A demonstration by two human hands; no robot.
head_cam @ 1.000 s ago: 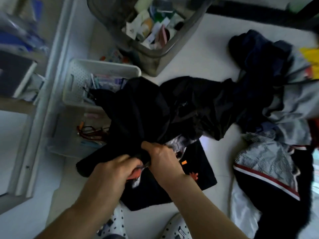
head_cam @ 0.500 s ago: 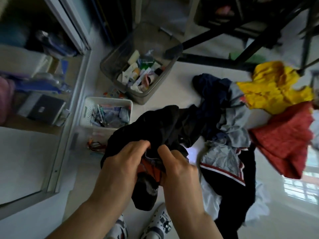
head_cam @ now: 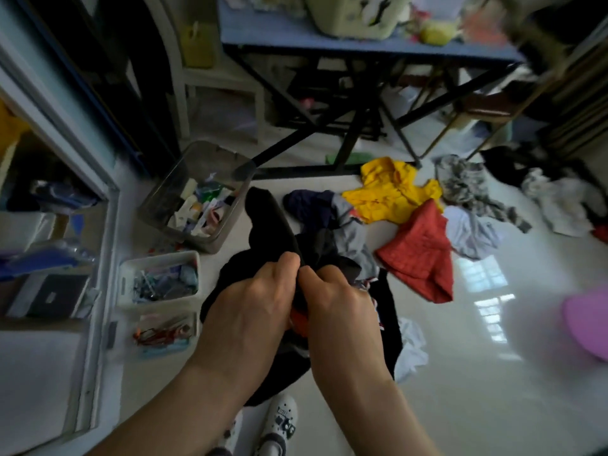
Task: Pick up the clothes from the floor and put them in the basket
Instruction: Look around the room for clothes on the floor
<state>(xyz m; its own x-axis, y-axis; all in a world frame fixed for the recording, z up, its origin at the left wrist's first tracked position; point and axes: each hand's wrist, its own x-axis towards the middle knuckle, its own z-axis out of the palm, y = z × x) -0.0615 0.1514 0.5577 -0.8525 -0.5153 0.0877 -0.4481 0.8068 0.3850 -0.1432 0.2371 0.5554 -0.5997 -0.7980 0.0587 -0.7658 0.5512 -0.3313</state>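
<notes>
Left hand (head_cam: 253,301): closed on black garment (head_cam: 263,218).
Right hand (head_cam: 339,307): closed on same garment, touching left hand.
Yellow garment (head_cam: 391,192): on floor (head_cam: 493,373), 1 o'clock of hands.
Red garment (head_cam: 424,251): 3 o'clock of hands.

Single head cam, looks fwd and down, close over floor (head_cam: 460,373).

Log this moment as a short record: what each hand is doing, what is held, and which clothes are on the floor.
left hand: gripping black garment
right hand: gripping same garment
garment state: lifted, bunched between both hands
floor clothes: yellow top, red quilted piece, grey-navy pile, camo piece
basket: not identifiable
</notes>
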